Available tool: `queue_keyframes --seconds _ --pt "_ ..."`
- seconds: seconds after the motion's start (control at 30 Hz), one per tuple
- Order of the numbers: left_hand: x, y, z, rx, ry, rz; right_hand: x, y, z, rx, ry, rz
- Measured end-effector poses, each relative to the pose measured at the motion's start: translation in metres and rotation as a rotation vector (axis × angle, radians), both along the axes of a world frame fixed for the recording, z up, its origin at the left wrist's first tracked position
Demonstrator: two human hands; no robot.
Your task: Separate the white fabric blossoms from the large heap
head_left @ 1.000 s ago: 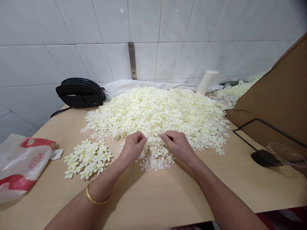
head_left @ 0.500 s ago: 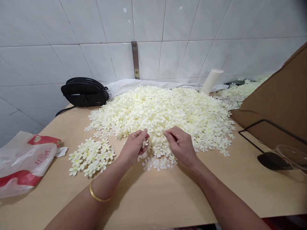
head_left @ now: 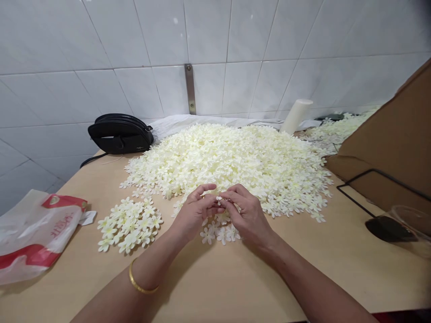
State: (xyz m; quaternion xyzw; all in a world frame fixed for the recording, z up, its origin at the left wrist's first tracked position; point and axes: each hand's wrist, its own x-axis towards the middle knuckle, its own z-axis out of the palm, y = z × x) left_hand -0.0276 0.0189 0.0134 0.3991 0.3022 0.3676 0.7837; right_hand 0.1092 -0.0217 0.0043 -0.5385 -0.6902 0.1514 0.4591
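Observation:
Both hands meet in front of a large heap of artificial flowers (head_left: 229, 157), cream-white petals with pale yellow middles. My right hand (head_left: 247, 215) pinches a small white flower (head_left: 218, 198) between thumb and forefinger. The fingers of my left hand (head_left: 195, 213) reach under and against that flower, partly curled, with the thumb lifted away from them. Much of the held flower is hidden by the fingertips. Just below the hands, a few loose flowers (head_left: 220, 234) lie flat on the table. Left of my left wrist is a smaller pile of flowers (head_left: 131, 224).
A black bag (head_left: 121, 134) stands at the back left, and a white-and-red plastic bag (head_left: 37, 233) lies at the left edge. On the right are a cardboard flap (head_left: 380, 143), a black wire frame (head_left: 357, 202) and a dark oval piece (head_left: 387, 229). A white roll (head_left: 296, 116) leans near the tiled wall.
My hands have come together from apart. The left thumb has lifted and its fingers have loosened, while the right fingertips now pinch the flower near the left fingers.

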Motion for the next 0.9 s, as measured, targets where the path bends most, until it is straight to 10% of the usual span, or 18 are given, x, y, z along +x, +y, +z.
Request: queue_keyframes --seconds 0.43,0.9 --pt "0.004 -0.004 -0.003 0.231 0.267 0.030 0.008 0.003 0.001 -0.436 0.619 0.190" --pt "0.006 -0.007 0.001 0.224 0.260 0.022 0.007 0.002 0.003 -0.394 0.501 0.156"
